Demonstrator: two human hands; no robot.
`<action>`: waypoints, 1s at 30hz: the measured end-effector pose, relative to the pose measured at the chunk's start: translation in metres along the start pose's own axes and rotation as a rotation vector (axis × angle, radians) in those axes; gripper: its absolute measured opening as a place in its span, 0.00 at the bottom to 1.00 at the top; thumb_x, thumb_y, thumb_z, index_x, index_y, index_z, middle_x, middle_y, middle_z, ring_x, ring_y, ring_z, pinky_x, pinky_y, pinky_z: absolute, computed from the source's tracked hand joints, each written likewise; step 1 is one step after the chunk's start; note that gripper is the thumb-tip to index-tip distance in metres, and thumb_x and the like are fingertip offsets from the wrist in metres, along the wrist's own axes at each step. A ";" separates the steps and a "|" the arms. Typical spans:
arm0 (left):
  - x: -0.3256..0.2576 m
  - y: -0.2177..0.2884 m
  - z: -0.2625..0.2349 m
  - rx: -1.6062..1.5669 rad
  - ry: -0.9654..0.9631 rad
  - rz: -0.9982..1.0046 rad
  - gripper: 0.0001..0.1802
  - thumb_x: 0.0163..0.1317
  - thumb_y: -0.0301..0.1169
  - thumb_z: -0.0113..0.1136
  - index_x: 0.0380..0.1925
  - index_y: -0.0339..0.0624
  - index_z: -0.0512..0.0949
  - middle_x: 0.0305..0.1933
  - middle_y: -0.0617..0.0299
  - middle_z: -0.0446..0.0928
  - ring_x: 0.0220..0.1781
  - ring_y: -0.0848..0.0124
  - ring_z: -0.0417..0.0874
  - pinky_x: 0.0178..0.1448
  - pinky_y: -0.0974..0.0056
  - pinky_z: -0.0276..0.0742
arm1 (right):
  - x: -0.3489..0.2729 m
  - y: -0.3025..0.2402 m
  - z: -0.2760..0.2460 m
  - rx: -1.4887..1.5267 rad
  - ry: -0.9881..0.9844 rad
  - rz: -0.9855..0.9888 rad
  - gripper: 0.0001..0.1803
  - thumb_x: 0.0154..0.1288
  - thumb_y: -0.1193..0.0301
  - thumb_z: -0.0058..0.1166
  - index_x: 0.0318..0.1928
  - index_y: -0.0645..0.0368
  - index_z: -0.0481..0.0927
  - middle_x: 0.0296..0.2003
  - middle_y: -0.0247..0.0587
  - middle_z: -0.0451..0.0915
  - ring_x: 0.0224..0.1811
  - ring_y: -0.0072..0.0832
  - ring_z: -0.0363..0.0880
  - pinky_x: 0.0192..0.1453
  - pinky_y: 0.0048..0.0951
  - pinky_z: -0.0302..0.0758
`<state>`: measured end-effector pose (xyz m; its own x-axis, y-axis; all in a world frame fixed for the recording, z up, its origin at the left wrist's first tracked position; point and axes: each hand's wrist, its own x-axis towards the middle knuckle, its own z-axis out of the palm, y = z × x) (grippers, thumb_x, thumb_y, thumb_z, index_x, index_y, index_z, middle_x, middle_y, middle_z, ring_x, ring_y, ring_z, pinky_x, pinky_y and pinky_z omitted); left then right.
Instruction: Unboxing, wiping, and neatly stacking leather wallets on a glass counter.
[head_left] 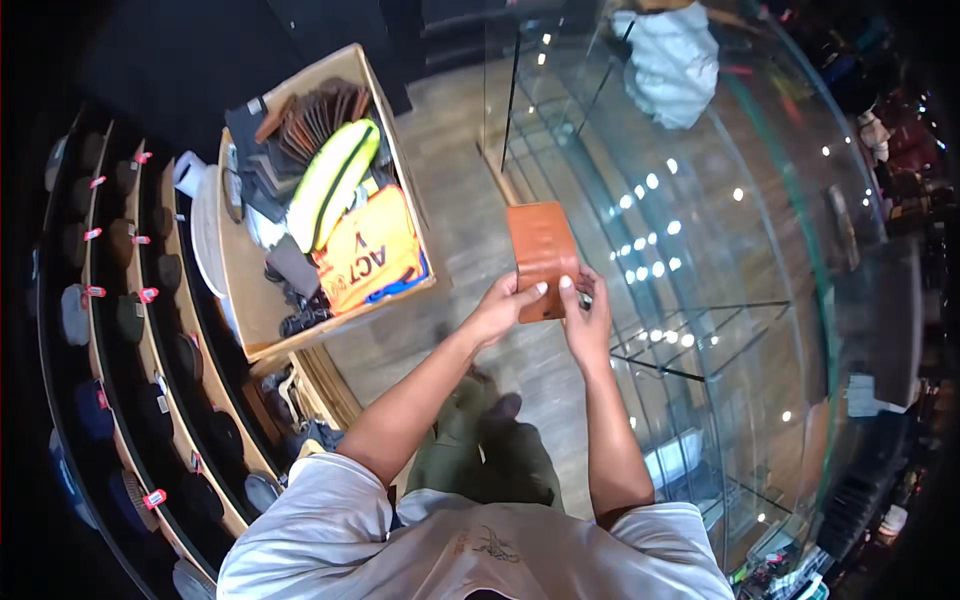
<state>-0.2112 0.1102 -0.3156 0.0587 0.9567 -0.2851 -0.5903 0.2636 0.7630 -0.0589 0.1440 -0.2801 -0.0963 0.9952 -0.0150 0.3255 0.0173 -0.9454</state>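
A tan-brown leather wallet [541, 243], with a crease running across it, is held out in front of me over the floor. My left hand [497, 308] grips its near left edge, the thumb lying on top. On the near right side my right hand [588, 318] pinches it, thumb on the leather and fingers curled behind. The undersides of the wallet and most of the fingertips are hidden. To the left stands an open cardboard box [400, 160] holding a row of brown leather pieces [318, 122], a yellow and black item [335, 185] and an orange bag [372, 250].
Glass display cases [740, 230] with lit shelves fill the right side, a crumpled white plastic bag [672, 65] on top. Slanted shelves of caps [130, 320] with red tags line the left. Wooden floor [450, 130] runs between box and glass.
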 end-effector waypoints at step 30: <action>0.254 0.423 0.093 0.229 0.170 0.685 0.36 0.72 0.28 0.58 0.76 0.34 0.56 0.67 0.49 0.72 0.70 0.62 0.74 0.70 0.61 0.74 | 0.336 -0.402 -0.047 -0.517 0.006 -0.734 0.16 0.65 0.73 0.62 0.53 0.60 0.85 0.41 0.54 0.85 0.46 0.51 0.85 0.53 0.41 0.79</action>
<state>-0.3707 0.4763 -0.0114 -0.3986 0.8887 0.2265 -0.2661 -0.3484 0.8988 -0.1783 0.4762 0.1101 -0.4423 0.7173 0.5384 0.5672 0.6887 -0.4516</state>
